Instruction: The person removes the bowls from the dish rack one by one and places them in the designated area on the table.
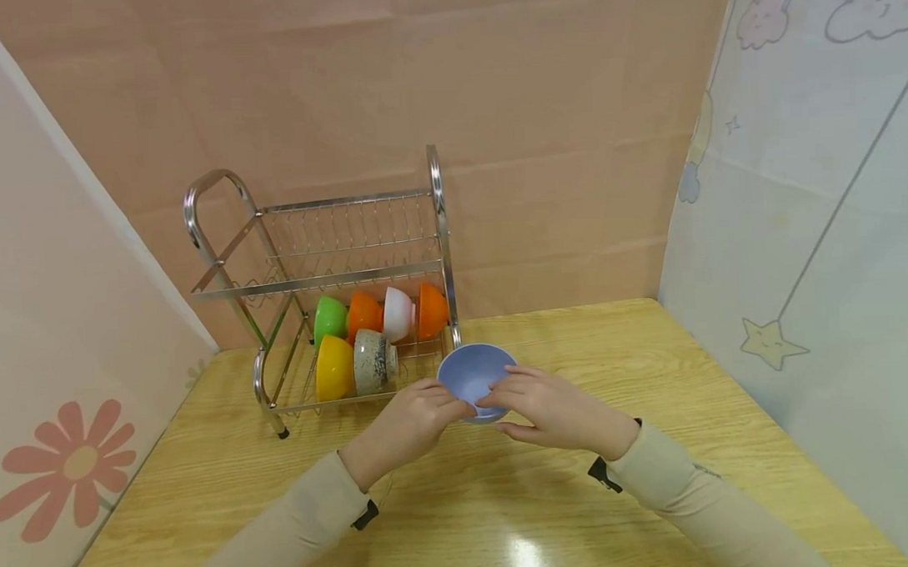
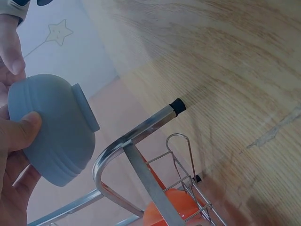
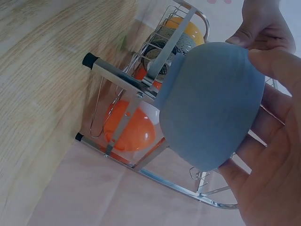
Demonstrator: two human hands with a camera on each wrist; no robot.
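A blue bowl (image 1: pixel 468 371) is held up in front of the dish rack's right end, its opening facing the head camera. My left hand (image 1: pixel 421 414) grips its near left rim, with the thumb (image 2: pixel 29 125) on the outer wall in the left wrist view. From the right, my right hand (image 1: pixel 552 405) holds the same rim, its fingers reaching over the inside. The right wrist view shows the bowl's rounded outside (image 3: pixel 214 106) and the right thumb (image 3: pixel 263 61) at the rim. The bowl hides parts of the fingers.
A two-tier metal dish rack (image 1: pixel 319 281) stands left of centre on the wooden table (image 1: pixel 582 513). Its lower tier holds several bowls on their sides, among them a green bowl (image 1: pixel 330 319), a yellow bowl (image 1: pixel 334 369) and a speckled grey bowl (image 1: pixel 370 361). Fabric walls enclose the table.
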